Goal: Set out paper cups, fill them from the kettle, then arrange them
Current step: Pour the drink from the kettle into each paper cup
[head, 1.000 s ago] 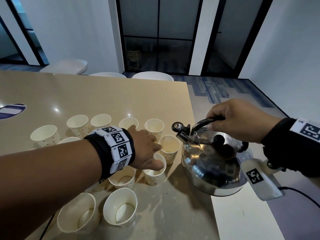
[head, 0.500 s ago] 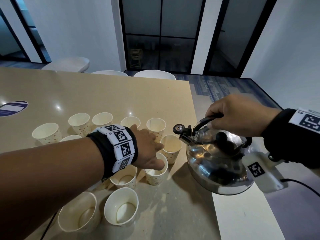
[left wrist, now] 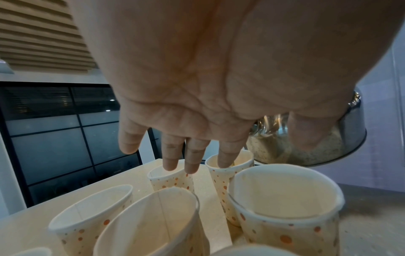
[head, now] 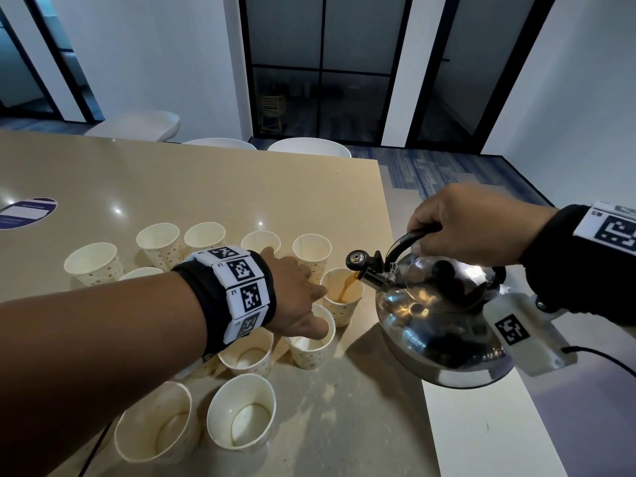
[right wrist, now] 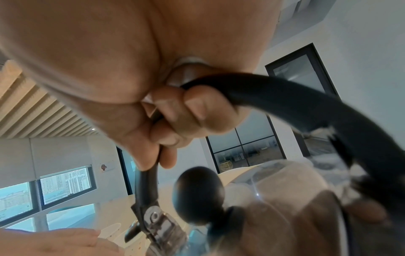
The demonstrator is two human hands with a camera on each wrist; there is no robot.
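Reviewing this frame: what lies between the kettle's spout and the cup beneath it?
A brown stream of liquid runs from the kettle spout into the cup that the left hand touches; the head view shows it.

Shiny silver kettle (head: 437, 325) with a black handle (head: 409, 239) and black lid knob (head: 444, 270), pouring brown liquid (head: 347, 287). Cream paper cups (left wrist: 171, 180) with orange polka dots, all on a beige speckled table (head: 206, 187).

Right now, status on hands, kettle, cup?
Right hand grips kettle handle, pouring brown liquid into cup. Left hand open, fingertips steadying that cup. Nothing blocking the spout.
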